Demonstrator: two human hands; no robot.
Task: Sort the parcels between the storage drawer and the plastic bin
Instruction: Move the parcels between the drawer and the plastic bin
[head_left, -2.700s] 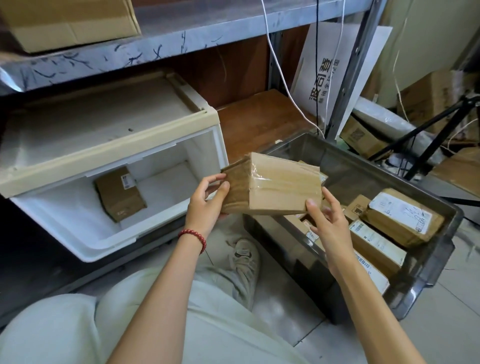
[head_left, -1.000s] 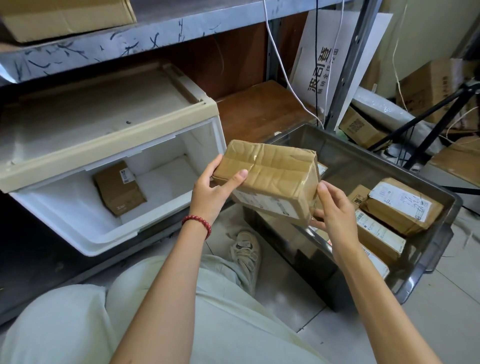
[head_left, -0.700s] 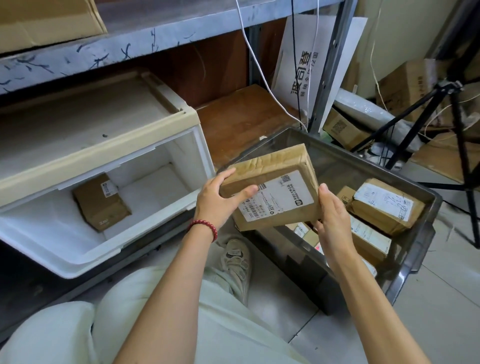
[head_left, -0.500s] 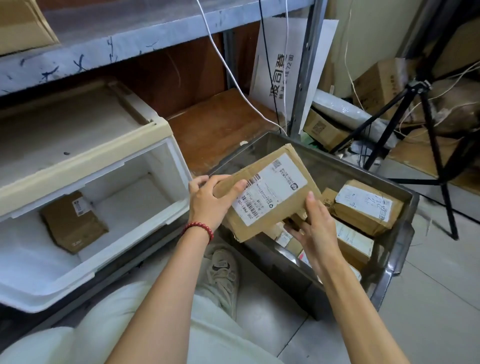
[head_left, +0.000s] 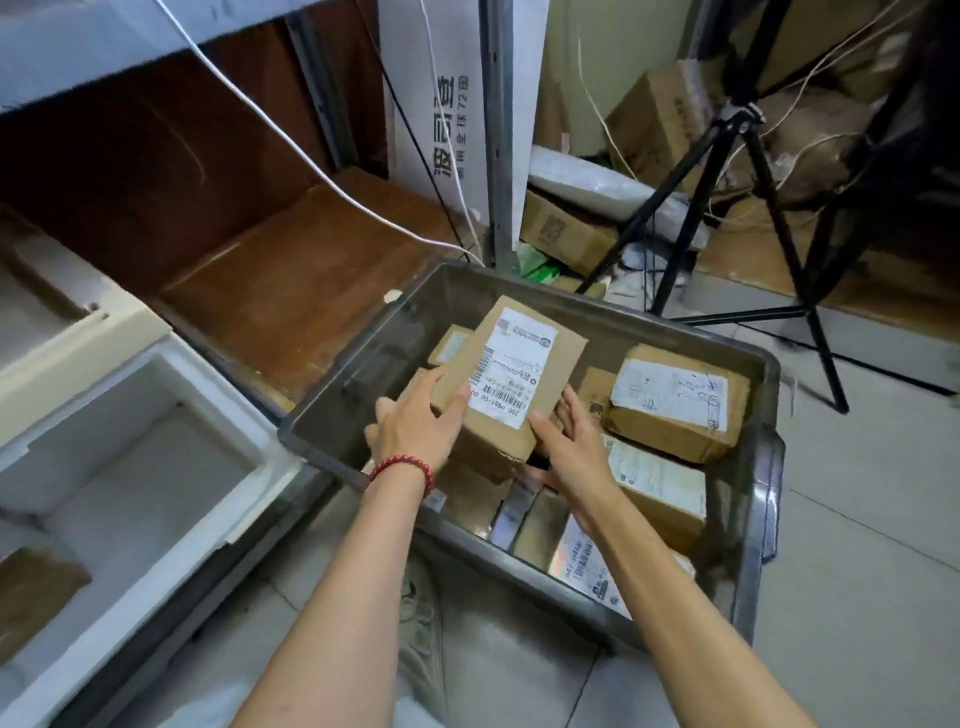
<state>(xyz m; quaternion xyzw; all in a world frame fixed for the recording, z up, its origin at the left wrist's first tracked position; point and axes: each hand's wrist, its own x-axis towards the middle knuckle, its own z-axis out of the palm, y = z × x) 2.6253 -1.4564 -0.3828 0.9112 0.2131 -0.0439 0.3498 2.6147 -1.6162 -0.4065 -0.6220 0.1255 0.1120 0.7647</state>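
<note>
Cardboard parcel (head_left: 511, 374), label up, tilted over the near-left part of the grey plastic bin (head_left: 750, 519), resting on or just above the parcels already in there; contact underneath hidden. Left hand (head_left: 421, 428) wrapped round the near-left corner, thumb on top beside the label. Right hand (head_left: 569, 441) cupping the near-right edge, fingers partly tucked under. Both gripping, neither let go yet. Looks stiff and boxy, probably light, judging by the relaxed two-hand hold. Taped skin could be slick, so best held by opposite edges or corners, not the flat faces. Left of the bin, white storage drawer (head_left: 156, 415) pulled open, with one brown parcel (head_left: 36, 592) at its near-left end. Likely being set down in the bin.
</note>
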